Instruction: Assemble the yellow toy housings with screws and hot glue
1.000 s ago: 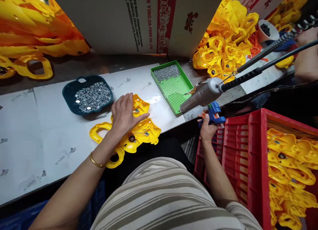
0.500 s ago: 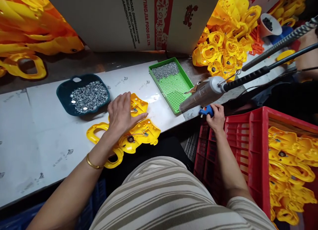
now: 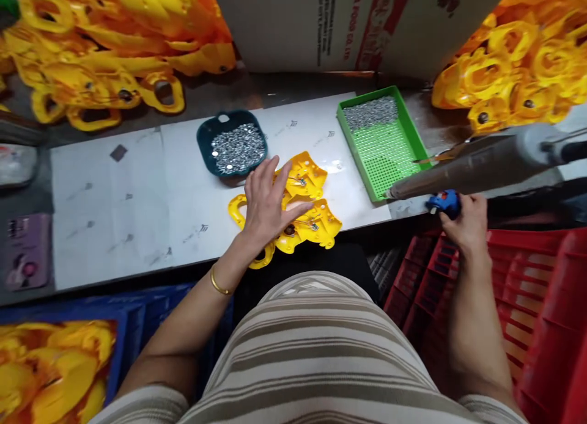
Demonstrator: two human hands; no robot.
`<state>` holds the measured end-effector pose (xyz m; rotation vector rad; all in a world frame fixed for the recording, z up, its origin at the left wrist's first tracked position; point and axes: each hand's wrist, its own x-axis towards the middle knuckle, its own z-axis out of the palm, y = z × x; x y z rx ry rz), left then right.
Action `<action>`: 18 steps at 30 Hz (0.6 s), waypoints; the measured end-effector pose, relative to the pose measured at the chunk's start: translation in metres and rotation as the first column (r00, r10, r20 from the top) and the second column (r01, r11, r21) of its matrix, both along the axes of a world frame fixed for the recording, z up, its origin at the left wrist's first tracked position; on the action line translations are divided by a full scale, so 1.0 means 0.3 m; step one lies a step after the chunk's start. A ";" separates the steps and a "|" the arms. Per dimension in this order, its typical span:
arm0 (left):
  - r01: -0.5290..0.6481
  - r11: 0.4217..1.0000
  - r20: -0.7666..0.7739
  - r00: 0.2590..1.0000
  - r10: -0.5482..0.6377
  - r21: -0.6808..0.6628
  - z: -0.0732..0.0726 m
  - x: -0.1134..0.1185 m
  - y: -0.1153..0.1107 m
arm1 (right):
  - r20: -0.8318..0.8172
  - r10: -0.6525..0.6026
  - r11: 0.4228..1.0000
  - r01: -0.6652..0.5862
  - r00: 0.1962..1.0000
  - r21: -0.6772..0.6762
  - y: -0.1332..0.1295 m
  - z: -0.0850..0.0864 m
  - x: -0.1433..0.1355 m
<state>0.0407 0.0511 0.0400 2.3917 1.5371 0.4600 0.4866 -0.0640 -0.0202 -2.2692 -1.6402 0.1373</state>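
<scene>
My left hand [image 3: 266,207] is over two yellow plastic shell halves, its fingers spread and thumb stretched out; whether it touches them is hard to tell. The nearer yellow shell half [image 3: 323,225] and the farther yellow shell half [image 3: 309,170] lie inside up, side by side, with small circuit boards and thin wires showing. Each has a ring-like handle, partly behind the hand. To the right, my right hand [image 3: 470,222] is closed around a small blue tool [image 3: 446,203], just off the table edge. A grey electric screwdriver [image 3: 468,167] hangs slanted above it.
A dark green dish [image 3: 206,144] of screws stands behind my left hand. A green perforated tray [image 3: 415,137] holds small metal screws. Yellow parts [image 3: 105,45] are heaped left and right of a carton [image 3: 293,33]. A red crate [image 3: 550,314] and blue crate [image 3: 126,332] flank me.
The view has swung left, so the table things sit farther right. Both hands keep about the same places: the left over the shells, the right around the blue tool.
</scene>
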 end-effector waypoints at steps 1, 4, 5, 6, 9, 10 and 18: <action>-0.009 1.000 0.000 1.000 0.009 0.017 0.002 -0.018 -0.033 | -0.001 0.008 1.000 -0.008 1.000 -0.001 -0.014 0.024 -0.021; -0.069 0.996 -0.003 0.998 0.070 0.054 -0.010 -0.060 -0.133 | 0.075 -0.061 0.987 0.049 0.995 0.153 -0.060 0.126 -0.159; -0.093 0.994 -0.005 0.996 0.094 0.063 -0.020 -0.069 -0.161 | 0.065 -0.086 0.966 0.067 0.994 0.250 -0.069 0.160 -0.230; -0.114 0.991 -0.006 0.993 0.115 0.071 -0.032 -0.075 -0.186 | 0.021 -0.085 0.935 0.073 0.996 0.347 -0.073 0.189 -0.311; -0.148 0.986 -0.013 0.989 0.149 0.078 -0.070 -0.080 -0.235 | -0.212 0.262 0.932 -0.189 0.942 0.309 -0.041 0.230 -0.567; -0.148 0.986 -0.018 0.989 0.150 0.072 -0.081 -0.079 -0.244 | -0.250 0.352 0.916 -0.277 0.902 0.291 -0.018 0.230 -0.643; -0.138 0.989 -0.037 0.989 0.140 0.056 -0.109 -0.075 -0.268 | -0.098 0.529 0.845 -0.512 0.843 0.157 0.106 0.187 -0.900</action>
